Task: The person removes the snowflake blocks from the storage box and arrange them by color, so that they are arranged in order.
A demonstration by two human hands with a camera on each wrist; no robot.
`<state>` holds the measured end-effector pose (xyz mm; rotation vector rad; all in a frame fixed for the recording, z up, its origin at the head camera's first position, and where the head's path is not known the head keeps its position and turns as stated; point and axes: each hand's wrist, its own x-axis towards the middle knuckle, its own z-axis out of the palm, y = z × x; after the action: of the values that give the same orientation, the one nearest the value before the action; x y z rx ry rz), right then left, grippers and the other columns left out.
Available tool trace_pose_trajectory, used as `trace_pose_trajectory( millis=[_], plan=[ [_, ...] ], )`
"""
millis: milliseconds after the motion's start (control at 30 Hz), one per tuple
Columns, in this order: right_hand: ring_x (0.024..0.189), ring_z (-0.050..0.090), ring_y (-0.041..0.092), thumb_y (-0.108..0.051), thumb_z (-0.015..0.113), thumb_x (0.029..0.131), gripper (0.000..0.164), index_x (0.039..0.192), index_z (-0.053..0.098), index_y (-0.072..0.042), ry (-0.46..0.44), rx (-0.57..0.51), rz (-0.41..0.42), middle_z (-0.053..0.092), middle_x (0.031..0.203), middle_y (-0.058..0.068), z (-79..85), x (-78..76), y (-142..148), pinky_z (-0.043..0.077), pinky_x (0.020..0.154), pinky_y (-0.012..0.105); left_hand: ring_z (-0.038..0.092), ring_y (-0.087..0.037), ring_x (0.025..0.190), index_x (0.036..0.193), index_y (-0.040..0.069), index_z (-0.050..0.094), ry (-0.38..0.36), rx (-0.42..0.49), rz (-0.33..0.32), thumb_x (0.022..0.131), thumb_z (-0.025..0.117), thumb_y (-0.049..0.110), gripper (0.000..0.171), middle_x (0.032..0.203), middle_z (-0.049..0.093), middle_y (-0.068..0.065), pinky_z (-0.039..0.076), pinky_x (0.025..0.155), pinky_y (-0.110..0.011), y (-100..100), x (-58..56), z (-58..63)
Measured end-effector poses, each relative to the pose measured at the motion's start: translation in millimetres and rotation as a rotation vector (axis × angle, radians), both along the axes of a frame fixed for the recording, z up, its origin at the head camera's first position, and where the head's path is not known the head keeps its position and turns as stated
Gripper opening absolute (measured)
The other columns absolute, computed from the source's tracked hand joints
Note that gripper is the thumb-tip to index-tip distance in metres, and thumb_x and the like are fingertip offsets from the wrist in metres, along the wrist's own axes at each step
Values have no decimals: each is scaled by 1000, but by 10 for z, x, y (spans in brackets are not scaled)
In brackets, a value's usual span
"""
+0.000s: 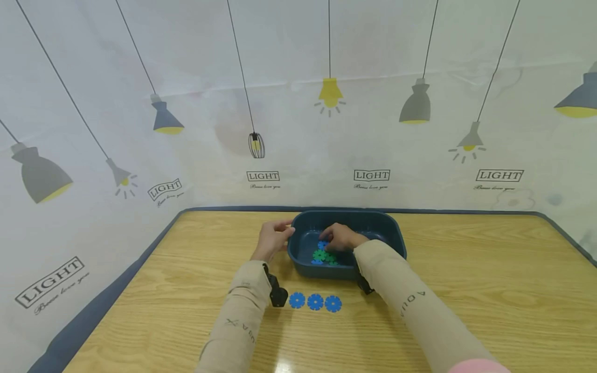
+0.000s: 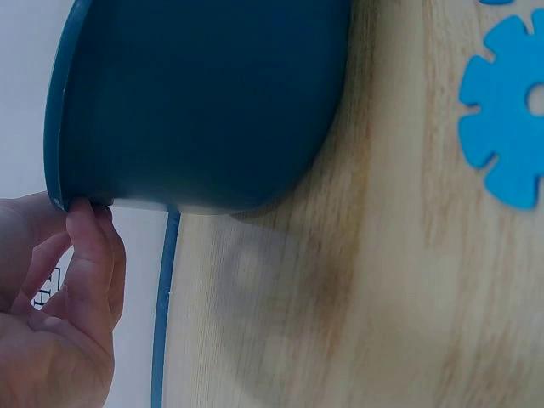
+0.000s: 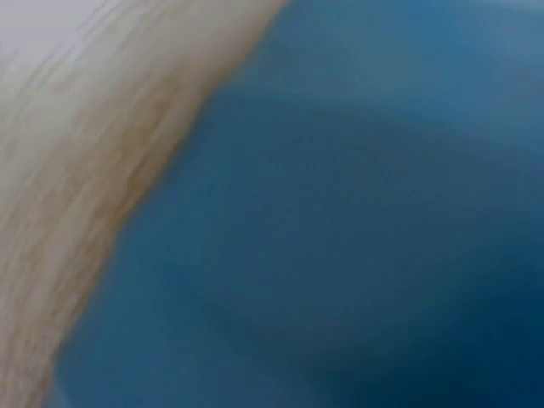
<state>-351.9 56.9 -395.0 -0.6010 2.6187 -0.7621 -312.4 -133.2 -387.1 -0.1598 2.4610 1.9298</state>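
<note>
A wooden desk (image 1: 466,285) carries a dark blue tub (image 1: 326,272). The left hand (image 1: 272,239) pinches the tub's left rim. The right hand (image 1: 344,238) is inside the tub; I can't tell if its fingers hold anything. Under it in the tub lie blue discs (image 1: 317,262) and green discs (image 1: 319,255). Three loose blue discs (image 1: 315,302) sit in a row in front of the tub: these seem done, the others left.

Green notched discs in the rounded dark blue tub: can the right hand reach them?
Likely yes: the right hand is inside the tub, near the green notched discs; the open top leaves access.
</note>
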Motion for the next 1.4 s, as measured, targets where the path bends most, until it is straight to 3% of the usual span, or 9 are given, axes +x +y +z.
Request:
trace_pose_trajectory(
  millis=[333, 533, 833, 1033, 1167, 1400],
  plan=[
    [83, 51, 20, -3, 71, 71, 24, 93, 60, -2, -35, -42, -73, 55, 89, 8, 12, 11, -21, 46, 74, 32, 59, -30, 91, 116, 5, 58, 3, 14, -10, 86, 57, 6, 31, 99, 54, -15, 53, 59, -30, -13, -7, -13],
    [75, 50, 18, 1, 69, 72, 20, 89, 60, -1, -22, -89, -73, 55, 82, 7, 9, 8, 17, 46, 65, 28, 59, -30, 91, 116, 4, 59, 5, 16, -8, 86, 57, 7, 30, 99, 54, -14, 53, 60, -31, -4, 1, -13],
    [72, 55, 18, 4, 61, 76, 16, 92, 60, 4, -38, -230, 2, 57, 82, 10, 134, 67, 150, 50, 62, 29, 59, -29, 90, 116, 4, 58, -1, 21, -3, 86, 57, 5, 31, 99, 53, -14, 53, 59, -30, -2, 4, -4],
    [76, 57, 19, 4, 58, 81, 18, 99, 59, 6, -81, -325, 29, 58, 86, 12, 315, 130, 217, 51, 70, 36, 60, -27, 88, 116, 4, 58, 9, 9, 3, 86, 57, 5, 30, 100, 52, -15, 53, 60, -31, -8, 14, 15],
    [76, 58, 18, 2, 58, 82, 18, 100, 60, 3, -85, -334, 51, 58, 88, 10, 392, 229, 257, 50, 74, 39, 59, -29, 89, 115, 3, 59, 9, 9, 6, 85, 57, 4, 30, 98, 53, -14, 53, 60, -31, -6, 4, -5],
    [81, 59, 20, -2, 57, 84, 16, 100, 59, 0, -78, -374, 143, 55, 92, 10, 446, 445, 398, 51, 71, 34, 60, -29, 89, 115, 3, 59, 11, 9, 5, 85, 57, 5, 30, 97, 54, -14, 53, 58, -30, 1, 7, 2]
  ],
)
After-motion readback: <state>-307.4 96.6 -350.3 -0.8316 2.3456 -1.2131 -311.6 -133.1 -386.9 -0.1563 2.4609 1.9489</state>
